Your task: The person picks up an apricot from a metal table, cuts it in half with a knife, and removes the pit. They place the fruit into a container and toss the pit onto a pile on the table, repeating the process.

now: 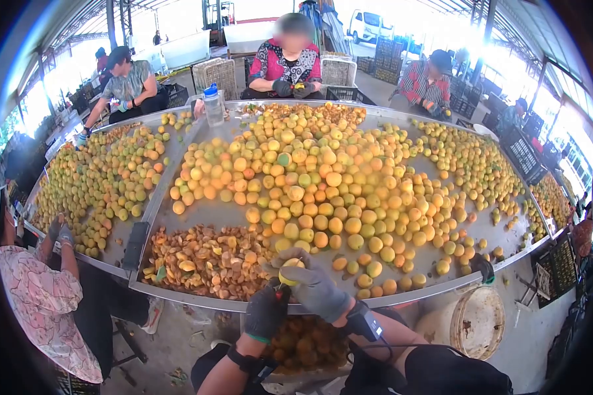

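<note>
Just above the table's near edge, my right hand (pixel 319 288) in a grey glove grips a yellow apricot (pixel 291 270). My left hand (pixel 267 312), in a darker glove with a green cuff, is closed right below the fruit. A small tool with a red part (pixel 281 294) shows at its fingers, mostly hidden by the glove. To the left lies a heap of wet orange-brown fruit pieces (pixel 207 263). Whole apricots (pixel 323 191) are piled across the metal table (pixel 207 216) beyond my hands. Under the edge, more fruit (pixel 306 342) sits by my legs.
A blue-capped water bottle (pixel 213 105) stands at the far side. One person (pixel 286 66) works opposite, with others along both sides. A person in a pink patterned shirt (pixel 43 296) is close on my left. A dirty white bucket (pixel 478 322) lies right of my knees, near black crates (pixel 557 270).
</note>
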Motion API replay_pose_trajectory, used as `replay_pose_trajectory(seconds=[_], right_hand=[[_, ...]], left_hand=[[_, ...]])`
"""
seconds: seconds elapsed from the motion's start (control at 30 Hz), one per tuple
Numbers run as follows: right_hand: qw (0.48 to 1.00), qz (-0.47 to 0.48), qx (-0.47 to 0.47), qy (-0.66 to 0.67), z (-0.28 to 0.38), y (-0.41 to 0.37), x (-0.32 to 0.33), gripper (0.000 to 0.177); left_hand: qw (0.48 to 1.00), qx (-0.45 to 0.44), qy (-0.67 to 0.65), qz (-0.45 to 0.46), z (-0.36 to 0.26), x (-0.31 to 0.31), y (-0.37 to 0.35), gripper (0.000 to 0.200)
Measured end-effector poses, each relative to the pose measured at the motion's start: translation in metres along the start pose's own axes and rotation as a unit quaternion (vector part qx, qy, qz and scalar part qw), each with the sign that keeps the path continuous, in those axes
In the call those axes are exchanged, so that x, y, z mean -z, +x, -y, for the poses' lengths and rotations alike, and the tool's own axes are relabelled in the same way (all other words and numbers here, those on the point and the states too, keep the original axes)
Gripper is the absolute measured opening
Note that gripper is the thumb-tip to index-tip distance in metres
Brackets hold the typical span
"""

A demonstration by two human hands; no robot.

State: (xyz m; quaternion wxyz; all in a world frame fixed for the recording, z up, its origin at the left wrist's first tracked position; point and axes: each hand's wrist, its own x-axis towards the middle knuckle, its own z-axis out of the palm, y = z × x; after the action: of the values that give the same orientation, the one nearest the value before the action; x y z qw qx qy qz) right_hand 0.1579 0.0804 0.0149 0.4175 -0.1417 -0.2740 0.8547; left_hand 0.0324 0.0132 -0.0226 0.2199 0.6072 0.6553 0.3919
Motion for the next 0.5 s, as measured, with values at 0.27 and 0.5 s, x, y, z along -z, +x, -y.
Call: replay_pose_trajectory(seconds=[0.27,0.5], right_hand=[[0.894,-0.010,0.150,-0.422,-0.014,-0.008,0.007,0.035],[0.965,-0.051,-0.056,-0.251,-0.013,0.006,0.026,0.043]], left_hand=[[0.998,0.003,0.055,-0.040,0.006,-0.004,-0.004,0.023],[0.986,0.017,0.162,-0.021,0.019,0.000,0.002,0.022]])
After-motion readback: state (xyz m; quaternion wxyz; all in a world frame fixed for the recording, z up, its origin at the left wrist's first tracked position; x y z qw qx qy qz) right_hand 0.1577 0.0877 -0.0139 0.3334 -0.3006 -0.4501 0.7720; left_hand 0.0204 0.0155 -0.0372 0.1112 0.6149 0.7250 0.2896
